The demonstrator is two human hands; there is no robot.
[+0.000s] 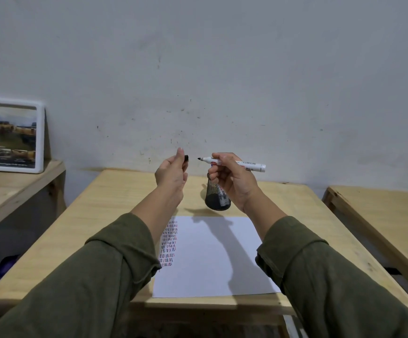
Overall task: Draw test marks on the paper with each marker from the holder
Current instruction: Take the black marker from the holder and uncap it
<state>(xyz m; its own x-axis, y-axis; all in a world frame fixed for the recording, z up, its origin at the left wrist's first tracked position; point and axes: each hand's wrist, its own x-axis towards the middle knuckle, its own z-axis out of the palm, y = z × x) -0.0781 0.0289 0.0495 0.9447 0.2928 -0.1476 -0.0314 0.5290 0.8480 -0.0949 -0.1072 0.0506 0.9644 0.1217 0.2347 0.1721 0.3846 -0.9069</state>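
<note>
My right hand (pixel 231 178) holds a white marker (pixel 244 164) level in the air, its bare black tip pointing left. My left hand (pixel 171 173) is raised beside it and pinches the marker's black cap (pixel 186 158), a small gap away from the tip. Below and behind my right hand stands the black mesh holder (pixel 216 198) on the wooden table (pixel 105 211). The white paper (pixel 212 259) lies in front of the holder, with rows of short black, red and blue marks along its left side, partly hidden by my left forearm.
A white picture frame (pixel 12 135) leans against the wall on a wooden shelf at the left. Another wooden table (pixel 388 215) stands at the right across a narrow gap. The grey wall is close behind the table.
</note>
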